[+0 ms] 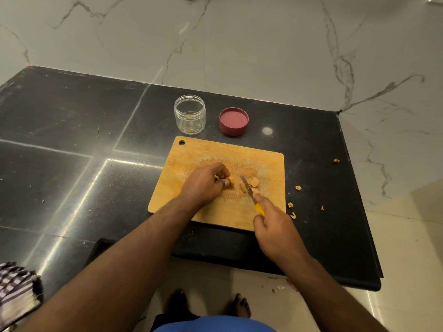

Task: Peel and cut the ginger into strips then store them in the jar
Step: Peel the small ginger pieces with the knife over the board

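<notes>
White marble-look wall behind, dark shiny bench (72,130) below. On the bench, a wooden cutting board (203,152) with a round hole in one far corner.

Left hand (203,185) on the middle of the board, fingers (221,176) curled down tight, pinching a small piece of ginger (231,180) against the wood. Right hand (275,226) at the near right edge of the board, fingers wrapped round the yellow handle of a knife (248,189), one finger stretched along the top. Blade pointing away, tip down near the board, just beside the pinched piece. More ginger pieces (253,182) right next to the blade on its other side, pale and peeled. Hard to tell if the blade touches any of them.

Further out, past the far edge of the board, a clear jar (189,115) standing up, open at the top, with only a few tiny bits at the bottom. Beside the jar, a red lid (233,121) lying upside down, not touching it.

Small bits of peel (290,204) on the bench to the right of the board, a few more farther off. Striped cloth (16,288) at the near left corner. Bare feet on the pale floor (407,248) below the bench edge.
</notes>
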A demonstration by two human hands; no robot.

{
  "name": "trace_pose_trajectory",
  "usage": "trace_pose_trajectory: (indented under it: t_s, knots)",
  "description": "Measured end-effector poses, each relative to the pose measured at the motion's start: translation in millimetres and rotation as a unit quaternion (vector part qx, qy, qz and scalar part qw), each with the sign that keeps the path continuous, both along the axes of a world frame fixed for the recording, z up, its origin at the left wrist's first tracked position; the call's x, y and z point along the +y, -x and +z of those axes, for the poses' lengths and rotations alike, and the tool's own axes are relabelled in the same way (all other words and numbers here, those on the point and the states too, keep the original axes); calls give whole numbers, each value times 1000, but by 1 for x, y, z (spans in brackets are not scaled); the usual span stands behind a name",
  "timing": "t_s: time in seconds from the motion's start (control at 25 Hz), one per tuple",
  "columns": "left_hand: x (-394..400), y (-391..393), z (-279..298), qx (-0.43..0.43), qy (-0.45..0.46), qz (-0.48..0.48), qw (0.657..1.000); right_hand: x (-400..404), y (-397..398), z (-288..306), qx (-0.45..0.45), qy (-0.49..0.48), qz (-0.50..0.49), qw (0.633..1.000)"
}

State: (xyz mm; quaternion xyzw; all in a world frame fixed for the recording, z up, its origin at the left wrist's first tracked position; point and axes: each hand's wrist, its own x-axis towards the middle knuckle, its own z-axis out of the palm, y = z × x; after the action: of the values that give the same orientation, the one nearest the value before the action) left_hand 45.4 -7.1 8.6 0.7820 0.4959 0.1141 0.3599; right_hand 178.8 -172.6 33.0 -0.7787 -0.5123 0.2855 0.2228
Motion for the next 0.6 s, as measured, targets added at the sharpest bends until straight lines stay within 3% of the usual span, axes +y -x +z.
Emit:
trace_pose_trajectory:
  t_s: [0.24, 0.6]
  knots:
    - [-8, 7, 4, -20, -2, -95, 995, 2, -7, -3, 178, -12, -116, 977]
    - [-9, 8, 8, 45, 5, -13, 999, -4, -4, -1, 123, -1, -90, 988]
